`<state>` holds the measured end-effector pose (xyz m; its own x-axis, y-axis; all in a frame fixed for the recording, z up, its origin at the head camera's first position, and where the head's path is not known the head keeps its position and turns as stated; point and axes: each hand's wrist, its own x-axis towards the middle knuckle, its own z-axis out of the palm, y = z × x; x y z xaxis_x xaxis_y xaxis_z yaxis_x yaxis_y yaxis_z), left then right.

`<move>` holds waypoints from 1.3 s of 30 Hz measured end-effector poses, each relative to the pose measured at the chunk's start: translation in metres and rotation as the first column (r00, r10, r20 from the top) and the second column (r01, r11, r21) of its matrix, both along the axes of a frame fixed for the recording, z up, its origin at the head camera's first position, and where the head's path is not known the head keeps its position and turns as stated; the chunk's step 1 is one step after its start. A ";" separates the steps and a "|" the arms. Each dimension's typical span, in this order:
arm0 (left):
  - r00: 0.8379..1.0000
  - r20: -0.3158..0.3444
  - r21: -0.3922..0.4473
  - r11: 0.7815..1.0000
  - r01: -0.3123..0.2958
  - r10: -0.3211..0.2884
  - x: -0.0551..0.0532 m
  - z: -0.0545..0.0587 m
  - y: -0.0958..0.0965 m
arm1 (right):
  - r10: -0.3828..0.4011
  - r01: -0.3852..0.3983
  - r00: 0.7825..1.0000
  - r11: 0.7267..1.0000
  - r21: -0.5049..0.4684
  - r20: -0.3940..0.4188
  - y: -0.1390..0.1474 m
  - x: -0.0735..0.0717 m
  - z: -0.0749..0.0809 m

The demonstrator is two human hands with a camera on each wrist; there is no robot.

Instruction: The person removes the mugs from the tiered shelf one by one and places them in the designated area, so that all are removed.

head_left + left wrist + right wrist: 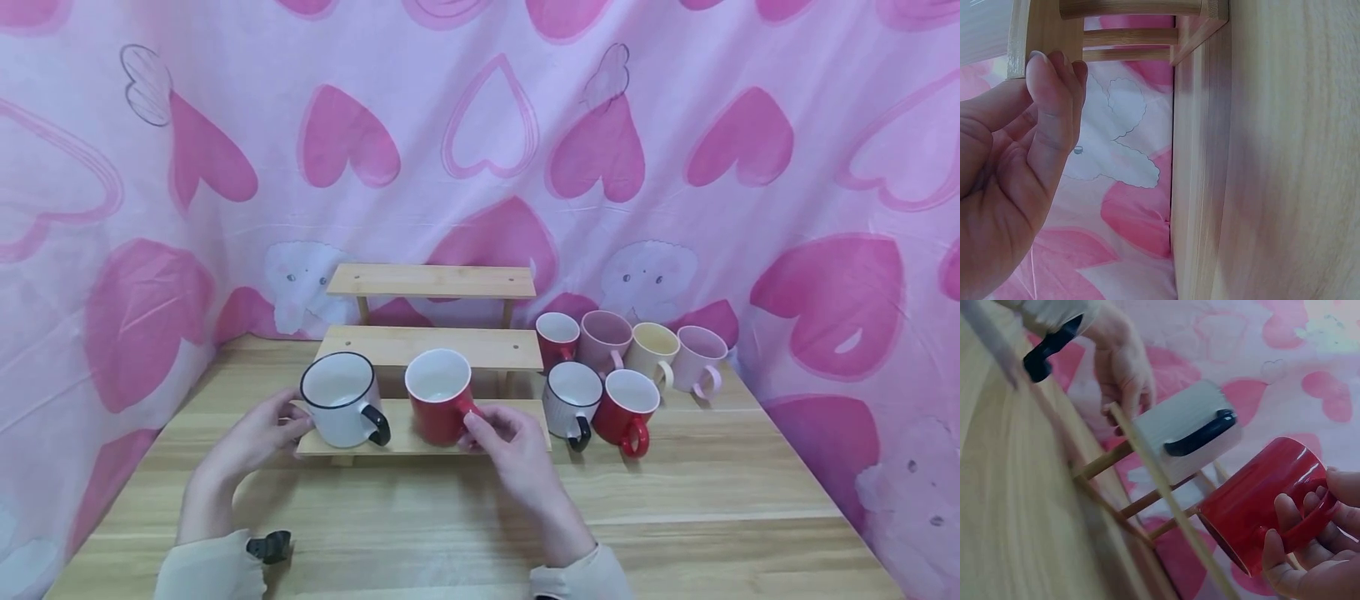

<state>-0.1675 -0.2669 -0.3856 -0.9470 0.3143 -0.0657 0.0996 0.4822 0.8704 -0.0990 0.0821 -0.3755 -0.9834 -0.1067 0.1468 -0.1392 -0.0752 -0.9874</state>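
A red mug [437, 408] with a white inside is over the lowest tier of a wooden shelf [420, 451]. My right hand [510, 446] grips it by the handle [1310, 520]. The frames do not settle whether its base touches the board. To its left on that tier stands a white mug [339, 408] with a black rim and a black handle [1200, 433]. My left hand [266, 429] is beside this mug, at the tier's left end. In the left wrist view its fingers [1054, 94] curl against the board's underside, holding the board's end.
Two higher tiers [431, 281] rise behind. Right of the shelf stand a white mug with black handle [572, 400], two red mugs [626, 404], a mauve mug [604, 342], a yellow mug [651, 354] and a pink mug [697, 358]. A heart-patterned cloth [480, 125] hangs behind the table [712, 500].
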 end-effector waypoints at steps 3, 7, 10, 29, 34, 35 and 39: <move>1.000 0.004 -0.002 1.000 -0.001 0.001 -0.001 0.000 0.000 | -0.016 0.016 1.000 1.000 -0.003 -0.015 0.008 0.003 0.009; 1.000 0.000 0.002 1.000 -0.001 0.001 -0.002 0.000 0.000 | -0.056 0.055 0.997 0.998 -0.016 -0.047 0.021 0.009 0.022; 1.000 -0.005 0.007 1.000 0.000 0.000 -0.001 -0.001 -0.001 | -0.090 0.088 0.993 0.996 -0.023 -0.083 0.033 0.012 0.030; 1.000 -0.018 0.024 1.000 0.015 -0.015 -0.001 -0.003 -0.004 | -0.256 0.160 0.913 0.941 -0.300 -0.317 0.113 0.023 0.048; 1.000 -0.024 0.011 1.000 0.017 -0.017 -0.001 -0.001 -0.002 | -0.290 0.158 0.890 0.920 -0.358 -0.351 0.134 0.025 0.047; 1.000 -0.026 0.005 1.000 0.017 -0.017 -0.001 -0.001 -0.002 | -0.297 0.162 0.889 0.916 -0.368 -0.349 0.138 0.026 0.046; 1.000 -0.018 0.005 1.000 0.013 -0.013 -0.001 -0.001 -0.002 | -0.335 0.191 0.882 0.897 -0.399 -0.331 0.152 0.028 0.045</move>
<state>-0.1681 -0.2685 -0.3867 -0.9438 0.3273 -0.0468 0.1222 0.4766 0.8706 -0.0710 0.2343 -0.3309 -0.8244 0.2764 0.4940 -0.5628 -0.3061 -0.7678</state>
